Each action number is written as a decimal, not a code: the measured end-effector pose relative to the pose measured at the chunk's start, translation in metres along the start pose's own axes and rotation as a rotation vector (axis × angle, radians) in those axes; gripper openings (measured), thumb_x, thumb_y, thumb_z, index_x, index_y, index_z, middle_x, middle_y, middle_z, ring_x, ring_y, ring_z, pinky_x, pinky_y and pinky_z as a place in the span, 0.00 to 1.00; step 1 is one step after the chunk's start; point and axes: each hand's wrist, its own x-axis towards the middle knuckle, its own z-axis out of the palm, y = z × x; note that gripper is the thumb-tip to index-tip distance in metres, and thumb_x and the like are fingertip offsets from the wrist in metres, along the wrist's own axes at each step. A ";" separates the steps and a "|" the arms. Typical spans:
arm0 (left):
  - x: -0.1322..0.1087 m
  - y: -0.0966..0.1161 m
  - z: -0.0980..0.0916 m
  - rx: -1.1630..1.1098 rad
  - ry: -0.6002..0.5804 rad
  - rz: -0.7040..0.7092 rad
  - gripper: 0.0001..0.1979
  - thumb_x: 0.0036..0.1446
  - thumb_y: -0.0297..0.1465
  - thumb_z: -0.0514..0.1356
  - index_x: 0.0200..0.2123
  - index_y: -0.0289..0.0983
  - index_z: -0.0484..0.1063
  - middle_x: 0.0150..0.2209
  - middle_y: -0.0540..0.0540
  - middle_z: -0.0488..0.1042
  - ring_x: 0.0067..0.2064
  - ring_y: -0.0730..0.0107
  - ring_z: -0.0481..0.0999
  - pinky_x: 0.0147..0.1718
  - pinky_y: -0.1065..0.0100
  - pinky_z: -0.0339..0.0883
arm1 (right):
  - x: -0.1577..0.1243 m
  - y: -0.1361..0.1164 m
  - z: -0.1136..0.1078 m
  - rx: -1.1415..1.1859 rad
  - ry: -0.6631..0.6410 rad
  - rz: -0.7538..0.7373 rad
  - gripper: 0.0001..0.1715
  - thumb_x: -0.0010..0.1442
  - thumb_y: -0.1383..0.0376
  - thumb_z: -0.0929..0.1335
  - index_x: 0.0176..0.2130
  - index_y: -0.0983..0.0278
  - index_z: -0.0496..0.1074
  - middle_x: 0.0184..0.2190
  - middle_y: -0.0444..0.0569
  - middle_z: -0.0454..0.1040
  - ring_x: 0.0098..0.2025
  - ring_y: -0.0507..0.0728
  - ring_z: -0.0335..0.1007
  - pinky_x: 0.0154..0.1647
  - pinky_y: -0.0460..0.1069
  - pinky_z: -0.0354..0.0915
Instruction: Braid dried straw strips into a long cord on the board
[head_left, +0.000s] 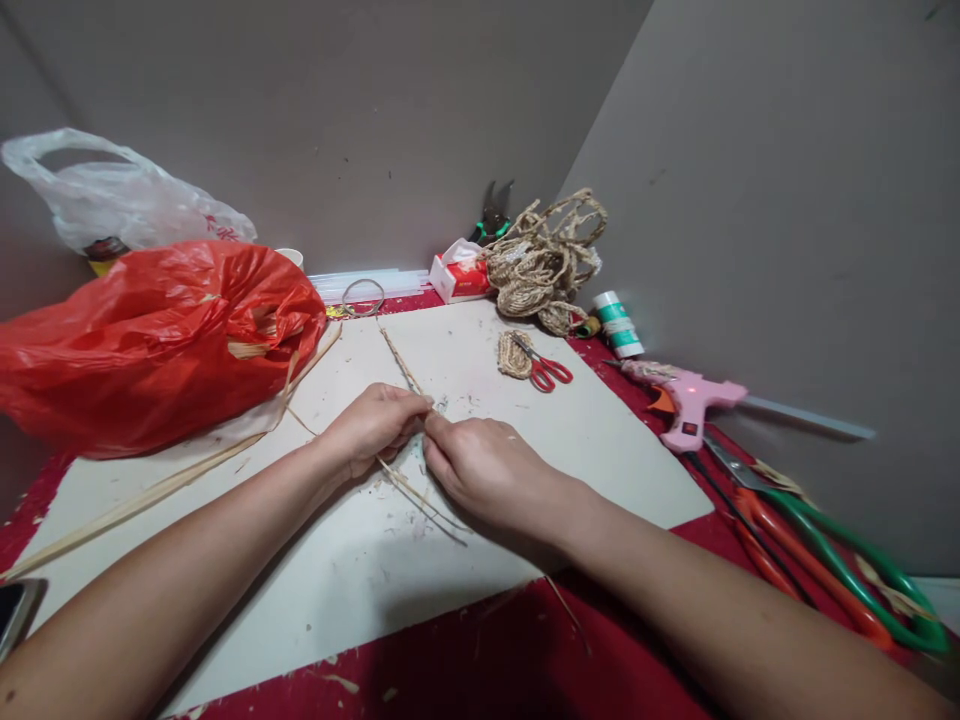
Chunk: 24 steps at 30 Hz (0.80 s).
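"Near the middle of the white rectangular sheet (637,450) on the red-covered table (480,650), what is the condition of the hands?"

"Left hand (382,425) and right hand (480,465) meet, both pinching a thin straw-coloured twisted cord (399,360). The cord runs toward the sheet's far edge, ending near a thin brown loop (363,281). Loose ends (424,505) trail toward the near edge."

"State the likely faults."

"If either pinch slackens, the twist may unwind. Uneven pull may snap a weak fibre. The loose ends may tangle or pick up scraps."

"List surrounding items and obstructions."

"At the left edge, a bulging red plastic bag (150,340) limits room beyond the left forearm; a long pale flat strip (150,497) lies beside it. Toward the far right corner, small red-handled scissors (546,366) overlap a small braided coil (513,358), apart from both hands. Past the right edge, a pink glue gun (697,400) and large red-and-green-handled shears (808,522) obstruct sideways movement of the right arm."
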 end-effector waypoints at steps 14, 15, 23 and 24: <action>-0.004 0.007 -0.008 -0.095 -0.136 -0.020 0.07 0.53 0.29 0.56 0.24 0.34 0.66 0.12 0.59 0.47 0.14 0.85 0.41 0.13 0.76 0.36 | 0.020 0.036 -0.013 0.892 0.094 0.107 0.20 0.60 0.54 0.60 0.26 0.66 0.66 0.19 0.45 0.67 0.20 0.49 0.60 0.21 0.44 0.54; -0.003 0.007 -0.008 -0.094 -0.136 -0.012 0.07 0.53 0.29 0.56 0.24 0.34 0.65 0.12 0.59 0.48 0.14 0.85 0.41 0.13 0.76 0.36 | 0.024 0.034 -0.008 0.992 0.006 0.117 0.19 0.60 0.55 0.60 0.26 0.66 0.65 0.17 0.44 0.65 0.18 0.48 0.57 0.18 0.44 0.52; -0.001 0.004 -0.011 0.118 -0.142 0.026 0.07 0.54 0.29 0.54 0.25 0.34 0.66 0.12 0.58 0.49 0.14 0.83 0.43 0.15 0.74 0.37 | 0.035 0.038 0.001 1.284 -0.377 0.216 0.21 0.60 0.57 0.61 0.20 0.65 0.61 0.09 0.35 0.48 0.10 0.44 0.37 0.10 0.42 0.36; -0.001 0.004 -0.012 0.178 -0.120 0.039 0.07 0.54 0.29 0.54 0.25 0.34 0.66 0.13 0.58 0.49 0.14 0.83 0.44 0.15 0.74 0.37 | 0.036 0.039 0.000 1.310 -0.406 0.221 0.22 0.60 0.58 0.61 0.19 0.65 0.59 0.08 0.35 0.48 0.10 0.44 0.36 0.10 0.42 0.36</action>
